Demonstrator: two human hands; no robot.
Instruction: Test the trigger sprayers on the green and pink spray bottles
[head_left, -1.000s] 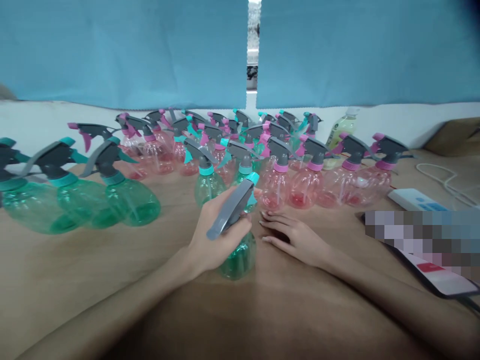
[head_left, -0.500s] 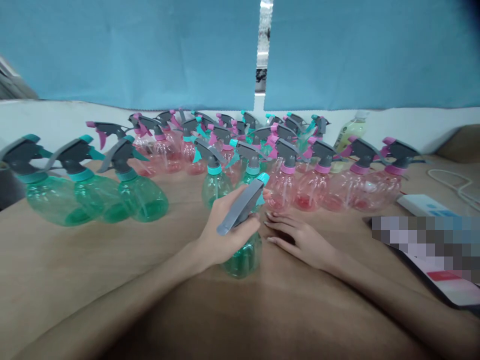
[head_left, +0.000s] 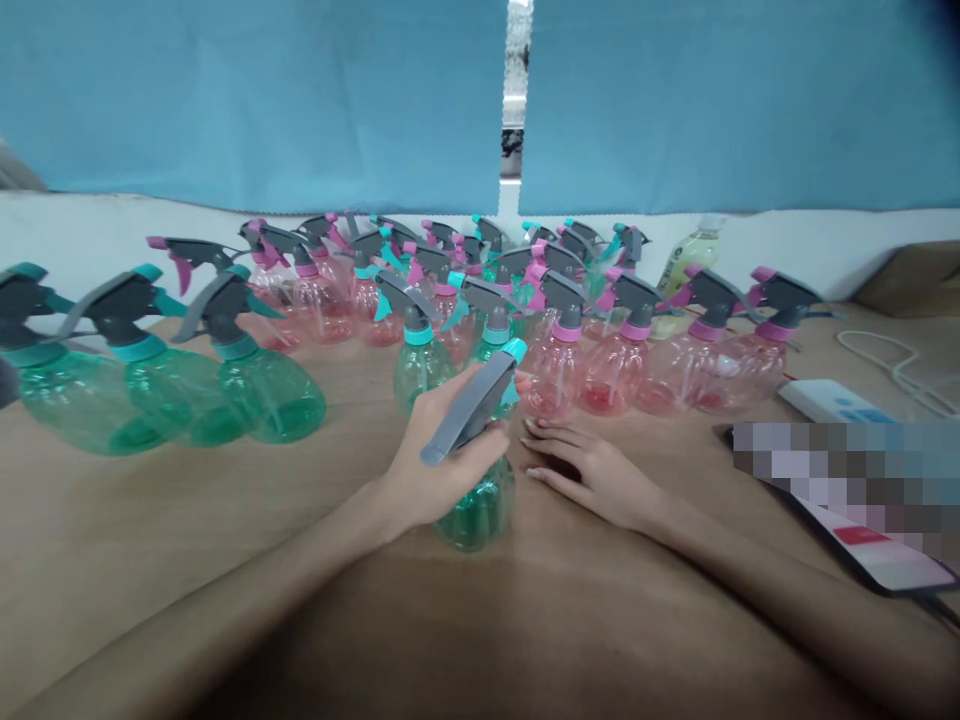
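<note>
My left hand (head_left: 442,450) is wrapped round the neck of a green spray bottle (head_left: 478,512) with a grey and turquoise trigger head. The bottle stands near the table's front, and its neck is hidden by my fingers. Just to its right my right hand (head_left: 600,475) lies on the wooden table (head_left: 360,610), fingers stretched out and holding nothing. Right behind the held bottle are another green spray bottle (head_left: 422,372) and a pink spray bottle (head_left: 553,375).
Three green spray bottles (head_left: 274,400) stand at the left. Several pink and green ones crowd the back. A phone (head_left: 892,565), a white box-like device (head_left: 829,400), a white cable (head_left: 885,350) and a labelled drink bottle (head_left: 686,265) are on the right. A blue curtain (head_left: 262,100) hangs behind.
The whole view has shifted slightly, so everything appears a little further left. My left hand keeps its hold on the green spray bottle, and my right hand stays flat on the table.
</note>
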